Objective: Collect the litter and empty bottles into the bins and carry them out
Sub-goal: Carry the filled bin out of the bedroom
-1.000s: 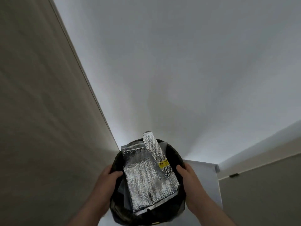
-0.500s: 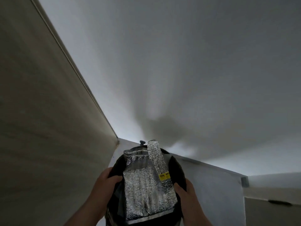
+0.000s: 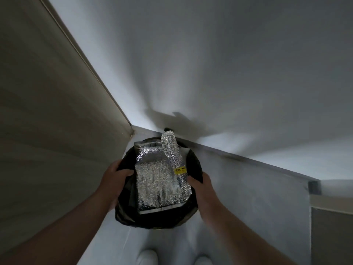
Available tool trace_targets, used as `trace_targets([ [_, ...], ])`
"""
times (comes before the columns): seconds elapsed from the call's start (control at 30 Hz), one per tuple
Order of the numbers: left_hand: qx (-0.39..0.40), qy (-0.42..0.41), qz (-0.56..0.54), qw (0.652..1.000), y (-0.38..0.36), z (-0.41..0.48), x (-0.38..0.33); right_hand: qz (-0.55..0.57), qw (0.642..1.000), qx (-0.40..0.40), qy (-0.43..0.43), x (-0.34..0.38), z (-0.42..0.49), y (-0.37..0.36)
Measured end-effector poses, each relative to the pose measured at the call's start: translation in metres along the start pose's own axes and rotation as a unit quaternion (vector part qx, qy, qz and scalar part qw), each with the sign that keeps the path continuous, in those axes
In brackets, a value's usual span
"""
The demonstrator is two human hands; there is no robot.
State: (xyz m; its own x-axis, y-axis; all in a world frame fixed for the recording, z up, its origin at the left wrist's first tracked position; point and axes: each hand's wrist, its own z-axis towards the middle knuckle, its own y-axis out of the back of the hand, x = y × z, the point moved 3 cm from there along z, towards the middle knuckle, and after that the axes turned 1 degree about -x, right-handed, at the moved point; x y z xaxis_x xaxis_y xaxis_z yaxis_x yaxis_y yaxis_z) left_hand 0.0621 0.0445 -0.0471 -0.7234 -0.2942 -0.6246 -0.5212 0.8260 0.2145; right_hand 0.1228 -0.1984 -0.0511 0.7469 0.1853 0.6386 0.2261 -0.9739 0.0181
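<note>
I hold a round black bin [image 3: 194,161] lined with a black bag in front of me at chest height. My left hand [image 3: 114,175] grips its left rim and my right hand [image 3: 200,184] grips its right rim. A silver foil insulated bag [image 3: 156,180] fills the bin and sticks out of its top. A rolled foil strip with a yellow label [image 3: 180,170] lies across it. Whatever sits below the foil is hidden.
A beige wall [image 3: 47,111] runs close on my left and meets a white wall [image 3: 210,64] ahead in a corner. A white door or panel [image 3: 257,197] stands ahead on the right, with a grey cabinet edge [image 3: 332,236] at far right. My white slippers [image 3: 148,257] show below.
The view has tilted down, so my forearms and slippers now show. The bin appears higher in frame and the corner looks closer. Both hands keep their grip.
</note>
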Motion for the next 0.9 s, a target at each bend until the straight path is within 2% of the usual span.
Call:
trace_targets([
  [0.2, -0.024, 0.000, 0.027, 0.999, 0.009, 0.028, 0.005, 0.028, 0.999, -0.003, -0.030, -0.008, 0.023, -0.023],
  [0.4, 0.007, -0.021, 0.091, 0.996, 0.010, 0.050, 0.004, 0.024, 0.999, -0.019, -0.035, -0.011, 0.037, -0.036],
  [0.7, 0.015, -0.029, 0.078, 0.996, 0.016, 0.062, 0.004, 0.023, 0.998, -0.040, -0.032, -0.018, 0.048, -0.043],
  [0.8, 0.024, -0.035, 0.063, 0.997, 0.019, 0.055, -0.002, -0.011, 0.999, -0.038, -0.035, -0.011, 0.045, -0.041],
  [0.9, -0.005, -0.053, 0.050, 0.997, 0.026, 0.026, -0.023, -0.044, 0.996, -0.069, -0.044, 0.017, 0.027, -0.034],
])
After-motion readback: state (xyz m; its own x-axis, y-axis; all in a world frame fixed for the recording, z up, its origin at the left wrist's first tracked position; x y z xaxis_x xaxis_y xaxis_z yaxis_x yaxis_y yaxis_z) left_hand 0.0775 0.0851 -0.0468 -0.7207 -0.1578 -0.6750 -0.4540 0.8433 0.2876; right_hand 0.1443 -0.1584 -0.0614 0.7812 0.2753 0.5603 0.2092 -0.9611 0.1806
